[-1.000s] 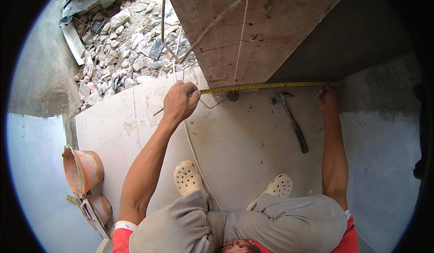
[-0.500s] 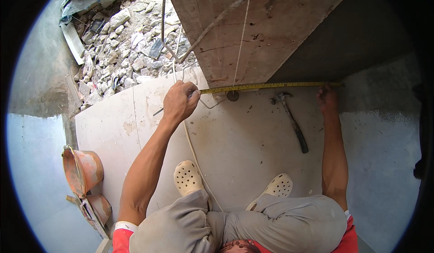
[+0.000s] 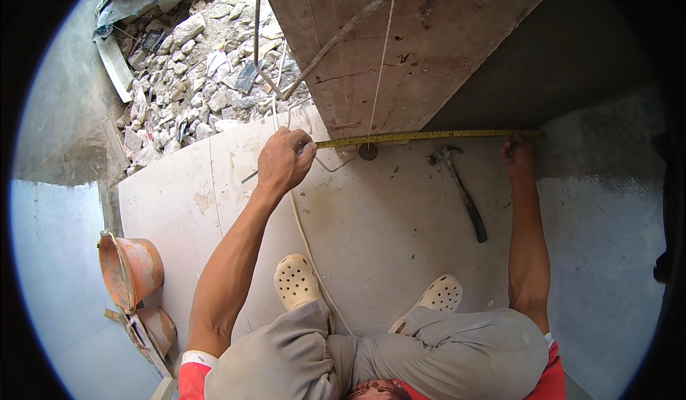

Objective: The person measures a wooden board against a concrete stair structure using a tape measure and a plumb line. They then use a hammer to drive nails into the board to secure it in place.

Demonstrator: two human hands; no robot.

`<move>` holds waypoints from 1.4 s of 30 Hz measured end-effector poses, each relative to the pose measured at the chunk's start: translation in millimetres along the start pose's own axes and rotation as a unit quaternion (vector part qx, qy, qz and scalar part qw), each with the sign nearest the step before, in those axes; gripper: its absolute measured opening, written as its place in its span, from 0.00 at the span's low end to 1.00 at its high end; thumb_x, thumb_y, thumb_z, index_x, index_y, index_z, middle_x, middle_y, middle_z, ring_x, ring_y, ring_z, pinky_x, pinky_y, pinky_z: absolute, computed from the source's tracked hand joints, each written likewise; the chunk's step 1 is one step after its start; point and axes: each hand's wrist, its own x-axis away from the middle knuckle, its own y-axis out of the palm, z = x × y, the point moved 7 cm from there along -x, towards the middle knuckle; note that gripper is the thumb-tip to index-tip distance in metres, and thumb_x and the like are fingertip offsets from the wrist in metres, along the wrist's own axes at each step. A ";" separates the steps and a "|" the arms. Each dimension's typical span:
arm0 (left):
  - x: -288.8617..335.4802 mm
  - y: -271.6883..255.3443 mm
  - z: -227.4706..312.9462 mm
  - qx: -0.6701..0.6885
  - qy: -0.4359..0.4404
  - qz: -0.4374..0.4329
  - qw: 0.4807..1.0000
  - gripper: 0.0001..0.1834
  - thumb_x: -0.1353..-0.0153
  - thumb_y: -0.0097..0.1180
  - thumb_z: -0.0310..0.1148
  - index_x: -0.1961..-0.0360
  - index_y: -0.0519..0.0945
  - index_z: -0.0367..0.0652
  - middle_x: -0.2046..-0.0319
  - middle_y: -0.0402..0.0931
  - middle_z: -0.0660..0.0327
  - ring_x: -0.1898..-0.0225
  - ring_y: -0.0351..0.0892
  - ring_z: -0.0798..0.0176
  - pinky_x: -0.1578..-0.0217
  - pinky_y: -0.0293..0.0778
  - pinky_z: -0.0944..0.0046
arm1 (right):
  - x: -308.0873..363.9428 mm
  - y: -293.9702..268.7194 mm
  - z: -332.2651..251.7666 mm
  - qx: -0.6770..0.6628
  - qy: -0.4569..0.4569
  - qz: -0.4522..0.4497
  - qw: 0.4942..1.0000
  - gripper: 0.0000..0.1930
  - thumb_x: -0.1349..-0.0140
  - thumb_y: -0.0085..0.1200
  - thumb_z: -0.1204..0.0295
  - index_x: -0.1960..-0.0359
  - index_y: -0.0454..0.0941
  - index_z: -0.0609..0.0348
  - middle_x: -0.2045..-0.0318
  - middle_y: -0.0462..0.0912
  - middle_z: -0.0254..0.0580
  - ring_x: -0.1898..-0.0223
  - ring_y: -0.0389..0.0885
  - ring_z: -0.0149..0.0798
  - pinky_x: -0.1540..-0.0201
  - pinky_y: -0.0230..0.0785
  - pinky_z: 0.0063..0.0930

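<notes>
A yellow tape measure (image 3: pixel 421 135) is stretched between my hands, across the lower end of a concrete column. My left hand (image 3: pixel 286 158) is closed around its left end; the tape's case, if it is there, is hidden by the fingers. At the other end, close to the right wall, my right hand (image 3: pixel 518 157) pinches the tape. A string (image 3: pixel 384 57) hangs down past the column face to a round, dark weight (image 3: pixel 368 152), which shows just below the tape. Between the weight and my right forearm lies a claw hammer (image 3: pixel 461 193) with a dark handle.
The concrete column (image 3: pixel 400 64) leans in from the top. Bent metal rod (image 3: pixel 336 39) crosses it. Rubble (image 3: pixel 207 78) is heaped at far left. A pale cable (image 3: pixel 304 232) runs over the floor (image 3: pixel 371 257) by my left shoe. Orange buckets (image 3: pixel 143 268) stand by the left wall.
</notes>
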 end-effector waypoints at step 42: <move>205.2 61.2 43.1 0.397 0.041 -0.390 0.830 0.07 0.25 0.51 0.28 0.54 0.80 0.37 0.60 0.79 0.55 0.58 0.82 0.57 0.55 0.77 0.57 | 371.8 114.8 -193.8 0.023 -0.506 -0.468 0.724 0.26 0.25 0.54 0.56 0.40 0.77 0.68 0.52 0.83 0.50 0.63 0.82 0.34 0.64 0.75 0.28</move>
